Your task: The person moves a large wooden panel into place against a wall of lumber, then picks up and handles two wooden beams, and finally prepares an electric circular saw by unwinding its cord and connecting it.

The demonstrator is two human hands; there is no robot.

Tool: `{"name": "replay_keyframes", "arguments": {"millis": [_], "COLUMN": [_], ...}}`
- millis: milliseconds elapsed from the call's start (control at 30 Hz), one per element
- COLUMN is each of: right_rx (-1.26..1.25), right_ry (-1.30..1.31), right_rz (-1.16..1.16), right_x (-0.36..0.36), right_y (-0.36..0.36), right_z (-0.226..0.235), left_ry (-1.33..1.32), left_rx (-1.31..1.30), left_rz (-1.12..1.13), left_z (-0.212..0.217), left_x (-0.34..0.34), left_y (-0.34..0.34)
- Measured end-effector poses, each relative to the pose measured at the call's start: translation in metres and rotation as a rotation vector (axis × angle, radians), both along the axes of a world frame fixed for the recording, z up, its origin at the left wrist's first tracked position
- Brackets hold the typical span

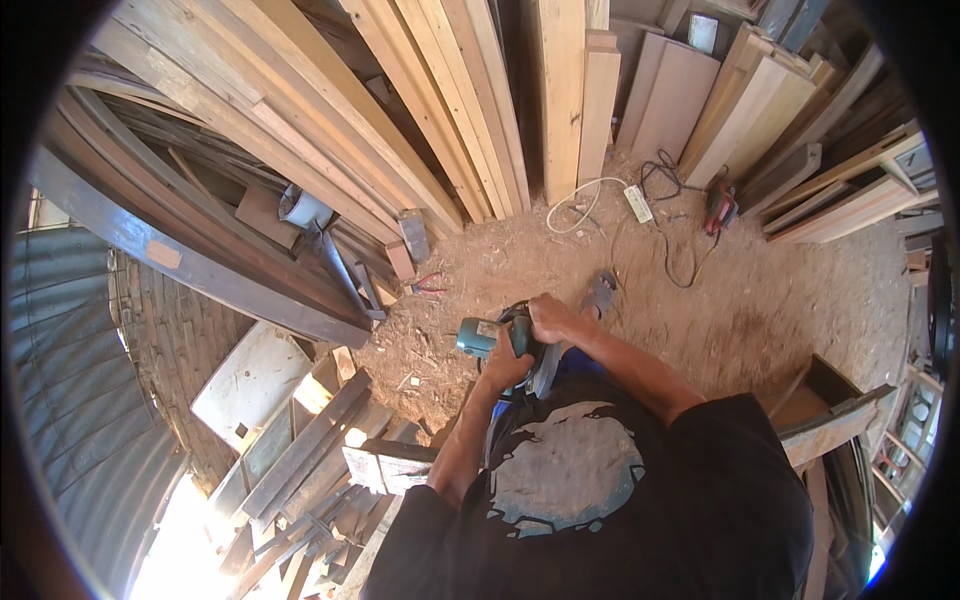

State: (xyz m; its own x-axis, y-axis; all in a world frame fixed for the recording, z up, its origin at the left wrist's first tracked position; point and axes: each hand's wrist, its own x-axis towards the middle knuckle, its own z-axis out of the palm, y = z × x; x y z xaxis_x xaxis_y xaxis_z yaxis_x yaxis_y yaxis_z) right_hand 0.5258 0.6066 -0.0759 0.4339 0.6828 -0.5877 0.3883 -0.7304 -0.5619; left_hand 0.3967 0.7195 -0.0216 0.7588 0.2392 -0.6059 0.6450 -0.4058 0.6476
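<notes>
A teal power tool (pixel 478 337) with a rounded motor housing and dark parts is held low in front of my body; its exact kind is hard to make out. My left hand (pixel 508 366) wraps around its near side, thumb over the body. Closed on the tool's upper right part is my right hand (pixel 550 319), the arm reaching in from the right. The tool's underside and whatever lies beneath it are hidden by my hands and dark shirt. Just beyond my right wrist a foot in a sandal (pixel 600 293) rests on the ground.
Long boards (pixel 480 120) lean upright along the far side. A white extension socket (pixel 638 204) with cords and a red power tool (pixel 720 207) lie on the sawdust floor (pixel 760 280). Red-handled pliers (pixel 428 285) lie left of them. Wood offcuts (pixel 310 440) are piled at near left.
</notes>
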Motion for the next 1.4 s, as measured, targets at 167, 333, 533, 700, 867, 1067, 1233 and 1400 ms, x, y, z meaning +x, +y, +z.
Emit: {"name": "replay_keyframes", "arguments": {"millis": [167, 333, 533, 700, 867, 1067, 1233, 1400], "right_rx": [0.072, 0.135, 0.031, -0.062, 0.019, -0.053, -0.112, -0.074], "right_ry": [-0.039, -0.239, -0.146, -0.054, 0.216, 0.204, 0.086, 0.399], "right_rz": [0.042, 0.08, -0.018, 0.296, -0.031, -0.049, 0.034, -0.139], "right_x": [-0.001, -0.002, -0.003, 0.02, 0.031, 0.026, 0.019, 0.042], "right_y": [0.001, 0.003, -0.005, 0.01, -0.003, -0.009, -0.027, -0.035], "right_z": [0.008, 0.053, 0.021, 0.013, 0.02, 0.044, 0.046, 0.048], "left_ry": [-0.014, 0.05, 0.083, 0.038, -0.004, 0.02, -0.02, 0.023], "left_rx": [-0.059, -0.107, -0.088, -0.088, -0.117, -0.135, -0.136, -0.135], "left_rz": [0.019, 0.015, -0.025, -0.045, -0.041, -0.063, -0.093, -0.117], "left_z": [0.005, 0.008, 0.014, 0.005, 0.015, 0.009, 0.004, 0.007], "left_x": [-0.004, -0.005, 0.004, -0.004, 0.0, -0.005, 0.0, 0.005], "left_y": [0.002, 0.005, 0.0, 0.004, 0.003, -0.002, -0.011, -0.012]}}
